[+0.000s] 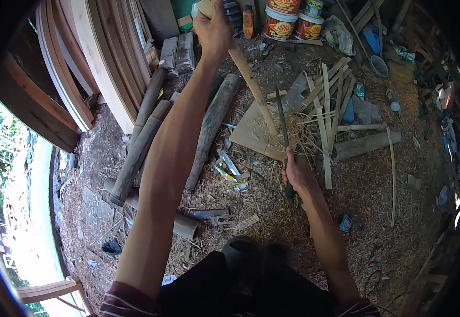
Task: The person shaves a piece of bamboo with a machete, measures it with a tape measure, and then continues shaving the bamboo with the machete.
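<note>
At the top centre my left hand (212, 30) is closed round the upper part of a long pale wooden stick (252, 82). The stick slants down to a flat board (253, 132) on the ground. My right hand (297, 171) grips the dark handle of a long knife (282, 119), whose narrow blade points up and away, close beside the stick's lower part. Thin curly shavings (306, 134) lie right of the blade. Whether blade and stick touch, I cannot tell.
Split strips (326, 116) are piled on the right by a bamboo piece (367, 146). Thick poles (212, 127) lie left of centre. Curved planks (103, 58) lean at the upper left. Paint buckets (280, 26) stand at the back. A blue can (346, 222) lies lower right.
</note>
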`<action>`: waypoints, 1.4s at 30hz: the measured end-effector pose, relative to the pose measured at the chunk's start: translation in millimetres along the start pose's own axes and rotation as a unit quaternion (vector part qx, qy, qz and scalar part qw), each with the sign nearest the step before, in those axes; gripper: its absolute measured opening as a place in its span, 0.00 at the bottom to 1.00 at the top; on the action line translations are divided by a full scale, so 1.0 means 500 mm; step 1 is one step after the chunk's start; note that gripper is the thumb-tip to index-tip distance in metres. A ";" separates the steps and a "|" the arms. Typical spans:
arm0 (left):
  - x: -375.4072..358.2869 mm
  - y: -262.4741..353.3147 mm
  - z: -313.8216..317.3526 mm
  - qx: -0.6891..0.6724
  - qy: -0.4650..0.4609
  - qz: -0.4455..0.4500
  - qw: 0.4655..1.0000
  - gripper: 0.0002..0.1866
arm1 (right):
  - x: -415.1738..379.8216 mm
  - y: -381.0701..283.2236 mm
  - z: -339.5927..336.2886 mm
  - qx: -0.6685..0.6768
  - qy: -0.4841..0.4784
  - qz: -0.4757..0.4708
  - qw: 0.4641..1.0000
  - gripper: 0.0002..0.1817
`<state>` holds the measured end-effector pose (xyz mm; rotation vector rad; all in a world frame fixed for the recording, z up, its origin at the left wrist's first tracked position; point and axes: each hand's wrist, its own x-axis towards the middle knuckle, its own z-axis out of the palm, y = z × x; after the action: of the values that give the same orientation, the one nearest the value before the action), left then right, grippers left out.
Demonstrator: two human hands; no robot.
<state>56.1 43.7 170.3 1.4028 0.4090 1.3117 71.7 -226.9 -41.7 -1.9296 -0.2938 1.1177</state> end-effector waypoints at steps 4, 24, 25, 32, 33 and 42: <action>0.007 -0.013 -0.005 -0.025 0.029 0.022 0.999 0.20 | -0.017 0.029 -0.002 -0.001 0.018 0.023 1.000 0.25; 0.008 -0.012 -0.011 -0.030 0.036 -0.021 0.999 0.22 | 0.039 0.031 -0.028 0.120 -0.001 0.024 0.992 0.32; 0.008 -0.010 -0.010 -0.029 0.035 -0.019 0.999 0.22 | 0.039 0.034 -0.027 0.122 -0.002 0.023 0.992 0.32; 0.015 -0.016 -0.009 -0.036 0.011 -0.008 0.999 0.22 | 0.049 0.037 -0.023 -0.073 -0.018 0.035 0.997 0.29; 0.016 -0.020 -0.007 -0.029 0.015 0.001 0.999 0.22 | 0.043 0.027 -0.023 -0.085 -0.019 0.012 0.996 0.29; 0.018 -0.034 -0.024 -0.077 -0.042 0.054 0.995 0.21 | 0.035 0.028 -0.011 0.078 0.012 0.083 0.993 0.26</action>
<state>56.0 62.2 157.5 1.3607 0.1746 1.3362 83.2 -228.6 -61.7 -1.8513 -0.0307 1.1889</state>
